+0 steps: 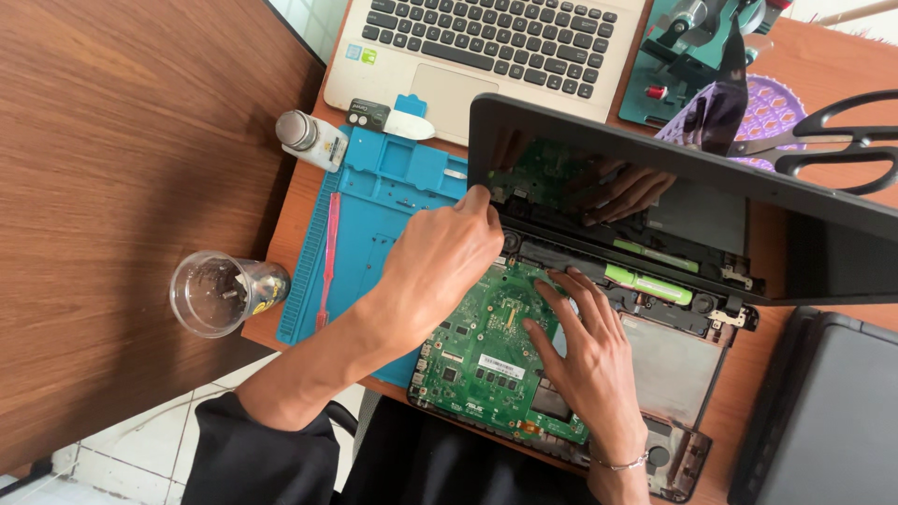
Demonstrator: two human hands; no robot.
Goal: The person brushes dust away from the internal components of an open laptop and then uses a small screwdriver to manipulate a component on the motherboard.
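Hands: we have both on the opened laptop base, which lies on the blue work mat at the near edge of the desk, its dark screen tilted up behind.
Left hand: curled, fingertips pinched together at the top left corner of the green circuit board, close to the hinge; we cannot tell whether anything small is held between them.
Right hand: spread flat, fingers apart, pressing on the right part of the board near the green battery strip; it grips nothing.
Board: sits inside the base, touching both hands, still within its frame.
Doing it well: as we judge it, we keep the flat hand steady so the board does not shift, and work the corner gently with fingertips only, away from the chips.
Risk: in our view, the leaning screen and the hinge crowd the left hand, so a slip could strain the board edge.
Around us: pink pry tool on the mat, small bottle just beside it, clear plastic cup on the left table, scissors at the far right, a second laptop above.
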